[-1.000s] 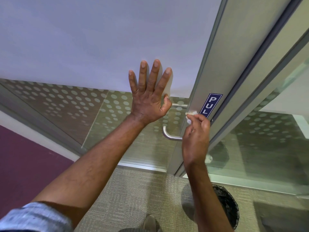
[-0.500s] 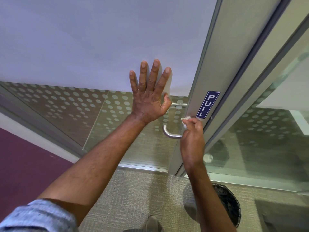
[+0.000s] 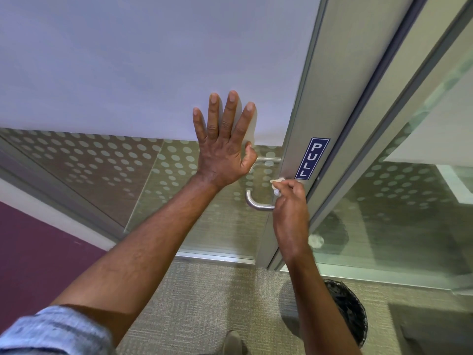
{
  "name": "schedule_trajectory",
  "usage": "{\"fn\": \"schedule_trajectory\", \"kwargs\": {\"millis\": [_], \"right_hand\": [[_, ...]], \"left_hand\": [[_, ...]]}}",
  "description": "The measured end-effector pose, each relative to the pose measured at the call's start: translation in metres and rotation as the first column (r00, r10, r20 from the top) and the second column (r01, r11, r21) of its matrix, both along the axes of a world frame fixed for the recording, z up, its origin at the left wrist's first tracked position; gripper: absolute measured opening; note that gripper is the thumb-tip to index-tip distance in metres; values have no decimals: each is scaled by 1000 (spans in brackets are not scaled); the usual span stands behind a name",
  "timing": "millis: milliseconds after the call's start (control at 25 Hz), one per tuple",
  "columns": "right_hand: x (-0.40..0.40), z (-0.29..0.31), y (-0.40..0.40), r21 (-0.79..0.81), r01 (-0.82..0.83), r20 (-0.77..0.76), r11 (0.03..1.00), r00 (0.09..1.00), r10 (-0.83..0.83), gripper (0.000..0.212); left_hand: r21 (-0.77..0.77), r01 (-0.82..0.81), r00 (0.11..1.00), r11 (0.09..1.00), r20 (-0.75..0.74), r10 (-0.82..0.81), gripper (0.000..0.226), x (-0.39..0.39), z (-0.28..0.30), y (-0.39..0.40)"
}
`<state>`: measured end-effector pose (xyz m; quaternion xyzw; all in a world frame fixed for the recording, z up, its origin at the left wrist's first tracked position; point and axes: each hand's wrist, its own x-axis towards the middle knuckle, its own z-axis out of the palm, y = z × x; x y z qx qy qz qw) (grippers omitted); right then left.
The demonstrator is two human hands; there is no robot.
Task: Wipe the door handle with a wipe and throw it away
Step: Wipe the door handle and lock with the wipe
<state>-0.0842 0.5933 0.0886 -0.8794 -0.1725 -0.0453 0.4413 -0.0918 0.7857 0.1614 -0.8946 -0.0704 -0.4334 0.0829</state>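
Fingers of the right hand (image 3: 290, 208) pinch a mostly hidden white wipe (image 3: 277, 181) beside the steel door handle (image 3: 253, 202); left hand (image 3: 222, 147) lies flat, spread on the glass door (image 3: 128, 73).

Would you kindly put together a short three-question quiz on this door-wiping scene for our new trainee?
1. True or false: the left hand lies flat and open against the door panel.
2. Which hand pinches the wipe? A) the left hand B) the right hand C) neither
3. Fill in: the blue sign on the door frame reads ____.

Key
1. True: the fingers are spread on the panel, above the metal handle.
2. B: its grip is closed on the wipe beside the frame, just below the sign.
3. PULL. A dark mesh bin stands on the carpet below.
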Motion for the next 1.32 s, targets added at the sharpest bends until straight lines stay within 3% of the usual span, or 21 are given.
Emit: {"fn": "schedule_trajectory", "kwargs": {"millis": [200, 240, 400, 600, 760, 1040, 1080, 1160, 1240, 1320], "right_hand": [[-5, 19, -34, 345, 127, -46, 930, 992, -119, 28], [-10, 19, -42, 346, 120, -29, 931, 993, -117, 25], [-17, 9, -49, -21, 21, -121, 1000, 992, -24, 27], [-35, 5, -21, -40, -43, -193, 998, 981, 35, 28], [-47, 7, 22, -225, -115, 53, 968, 990, 130, 27], [-42, 9, 34, -330, -118, 105, 937, 981, 160, 31], [-44, 3, 21, -313, -119, 107, 942, 981, 160, 33], [-41, -3, -6, -138, -67, -40, 988, 997, 62, 41], [-23, -5, -24, 75, 95, -211, 993, 974, -77, 40], [-1, -7, -34, 154, 228, -221, 961, 956, -191, 29]], "left_hand": [[3, -7, 1000, 1000, -13, 7, 115, 1, 0, 1], [6, -9, 1000, 1000, -12, 9, 115, 1, 0, 1], [-1, 1, 1000, 1000, -10, -1, 116, 2, -1, 2], [0, 7, 1000, 1000, 4, -7, 115, 3, -2, 1], [-4, 5, 1000, 1000, 5, -5, 115, 2, -2, 2], [-9, 18, 1000, 1000, -17, -18, 115, -1, 0, 1], [-9, 16, 1000, 1000, -19, -16, 115, -1, 1, 0], [-7, 10, 1000, 1000, -15, -10, 115, -1, 1, 0], [-6, 7, 1000, 1000, -11, -7, 115, 0, 1, 0], [-9, 12, 1000, 1000, -14, -12, 116, 0, 1, -1]]}}
